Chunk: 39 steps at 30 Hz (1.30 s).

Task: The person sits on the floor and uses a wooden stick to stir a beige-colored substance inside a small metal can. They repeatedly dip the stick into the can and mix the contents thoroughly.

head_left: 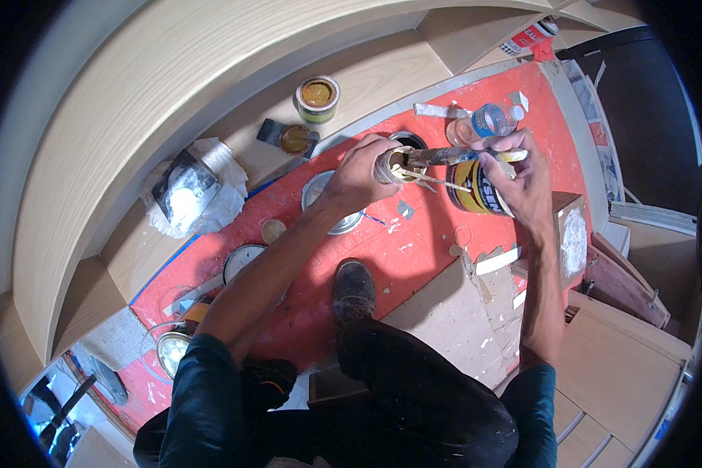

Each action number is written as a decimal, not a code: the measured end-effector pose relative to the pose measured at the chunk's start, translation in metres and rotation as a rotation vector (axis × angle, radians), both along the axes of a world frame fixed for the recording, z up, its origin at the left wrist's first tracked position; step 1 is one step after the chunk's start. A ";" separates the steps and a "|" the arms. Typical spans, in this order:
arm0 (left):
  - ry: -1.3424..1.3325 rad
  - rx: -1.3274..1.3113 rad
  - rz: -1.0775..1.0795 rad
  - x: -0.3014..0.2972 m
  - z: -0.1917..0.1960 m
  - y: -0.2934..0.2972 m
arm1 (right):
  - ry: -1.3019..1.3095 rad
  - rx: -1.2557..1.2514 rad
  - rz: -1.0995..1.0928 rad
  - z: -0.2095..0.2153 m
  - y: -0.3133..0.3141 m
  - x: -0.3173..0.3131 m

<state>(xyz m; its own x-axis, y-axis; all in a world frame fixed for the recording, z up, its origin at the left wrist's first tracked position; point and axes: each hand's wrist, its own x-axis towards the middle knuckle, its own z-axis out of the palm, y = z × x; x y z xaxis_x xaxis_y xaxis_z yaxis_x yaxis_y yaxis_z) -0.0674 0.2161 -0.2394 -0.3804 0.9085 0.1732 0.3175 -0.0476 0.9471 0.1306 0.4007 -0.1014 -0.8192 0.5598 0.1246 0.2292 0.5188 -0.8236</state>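
Observation:
My left hand (356, 173) is wrapped round a small open can (385, 167) with pale, stained rims. Thin wooden sticks (433, 179) poke out of its mouth. My right hand (520, 178) grips a long, flat, stained tool (444, 157) by its pale yellow end. The tool's dark brown end reaches into the can's mouth; whether it is a brush or a scraper I cannot tell. Below the right hand stands a yellow and black paint tin (466, 187). A clear plastic bottle (483, 125) with a blue label lies just beyond it. A dark-filled open container (408, 141) is behind the can.
Red sheeting (413, 269) covers the floor. On the wooden shelf (390, 66) sit an open tin of brown paste (318, 94), a brown-topped lid (295, 139) and a white cloth (230, 168). Several tins and lids (242, 259) line the left side. Wooden panels (612, 366) lie at right.

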 end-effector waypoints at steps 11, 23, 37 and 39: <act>-0.015 0.019 -0.003 -0.001 0.007 -0.006 | 0.031 -0.025 -0.024 0.010 -0.003 0.012; -0.154 -0.043 -0.059 -0.001 0.024 -0.003 | 0.244 -0.311 0.041 -0.015 0.023 0.021; -0.014 -0.044 0.065 0.001 0.051 -0.062 | 0.004 -0.159 0.023 -0.103 0.022 -0.018; -0.071 -0.051 0.101 0.008 0.060 -0.072 | -0.181 0.109 0.024 -0.099 0.014 -0.026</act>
